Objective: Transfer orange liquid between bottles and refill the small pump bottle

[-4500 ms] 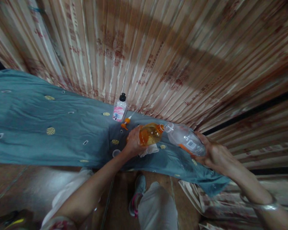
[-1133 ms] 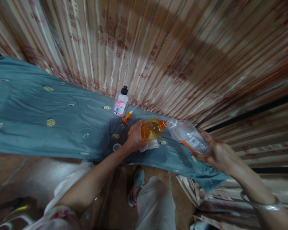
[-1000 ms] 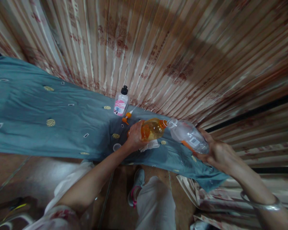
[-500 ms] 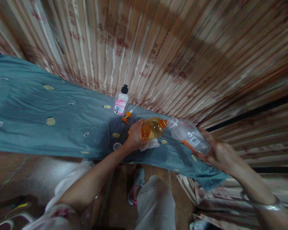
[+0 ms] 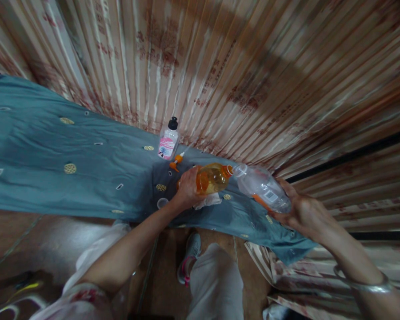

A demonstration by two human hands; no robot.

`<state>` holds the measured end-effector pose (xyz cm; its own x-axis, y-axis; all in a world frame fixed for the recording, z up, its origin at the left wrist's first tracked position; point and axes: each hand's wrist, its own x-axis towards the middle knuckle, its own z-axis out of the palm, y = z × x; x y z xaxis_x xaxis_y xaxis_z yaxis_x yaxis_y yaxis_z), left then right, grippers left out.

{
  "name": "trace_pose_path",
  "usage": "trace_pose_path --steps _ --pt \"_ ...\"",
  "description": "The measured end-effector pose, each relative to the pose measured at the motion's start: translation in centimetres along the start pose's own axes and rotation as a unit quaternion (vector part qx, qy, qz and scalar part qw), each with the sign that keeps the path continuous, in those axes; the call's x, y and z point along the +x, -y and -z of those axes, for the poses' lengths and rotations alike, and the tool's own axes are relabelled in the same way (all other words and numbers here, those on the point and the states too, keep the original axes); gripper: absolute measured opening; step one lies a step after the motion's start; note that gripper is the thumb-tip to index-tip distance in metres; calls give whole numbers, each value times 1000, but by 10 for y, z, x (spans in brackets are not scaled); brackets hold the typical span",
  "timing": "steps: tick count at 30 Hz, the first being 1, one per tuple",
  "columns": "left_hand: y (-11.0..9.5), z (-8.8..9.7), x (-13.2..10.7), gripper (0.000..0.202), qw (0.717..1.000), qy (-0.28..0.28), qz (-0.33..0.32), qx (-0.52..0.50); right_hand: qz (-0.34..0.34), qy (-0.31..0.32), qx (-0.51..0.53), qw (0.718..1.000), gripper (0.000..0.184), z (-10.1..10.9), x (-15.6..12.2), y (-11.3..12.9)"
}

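My left hand (image 5: 187, 189) is closed around an orange bottle (image 5: 215, 178) with amber liquid in it, tilted onto its side with the neck to the right. In my right hand (image 5: 298, 208) is a clear plastic bottle (image 5: 262, 184), gripped near its base and slanting toward the left. The two bottle mouths meet, or nearly so; I cannot tell whether liquid passes between them. An orange pump top (image 5: 175, 163) lies on the teal cloth behind my left hand. A crumpled white tissue (image 5: 209, 201) lies below the orange bottle.
A clear bottle with a pink label and black cap (image 5: 168, 142) stands near the curtain (image 5: 203, 75). A small round translucent cap (image 5: 162, 203) rests near the front edge of the teal cloth (image 5: 93, 178). Dark bars (image 5: 350, 155) run along the right.
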<state>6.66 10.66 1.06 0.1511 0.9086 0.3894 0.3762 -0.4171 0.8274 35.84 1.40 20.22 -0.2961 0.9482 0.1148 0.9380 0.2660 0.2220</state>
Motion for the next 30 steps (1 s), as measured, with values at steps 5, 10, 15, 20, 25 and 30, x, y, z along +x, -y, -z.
trace_pose_path --steps 5,10,15,20,25,30 --pt "1 0 -1 89 1000 8 -6 0 -3 4 -6 1000 80 -1 -1 0" --pt "6 -2 -2 94 1000 4 -11 8 7 -8 -9 1000 79 -3 -3 -1" --pt "7 -5 -3 93 1000 -7 -18 3 16 -13 -20 1000 79 -1 -4 -2" --pt "4 -4 -2 87 1000 -4 -25 8 20 -18 -14 1000 78 0 -5 0" --pt "4 -4 -2 90 1000 0 -20 13 21 -22 -6 1000 76 0 -5 2" --pt "5 -4 -3 94 1000 3 -15 15 14 -21 1 1000 76 -1 -5 0"
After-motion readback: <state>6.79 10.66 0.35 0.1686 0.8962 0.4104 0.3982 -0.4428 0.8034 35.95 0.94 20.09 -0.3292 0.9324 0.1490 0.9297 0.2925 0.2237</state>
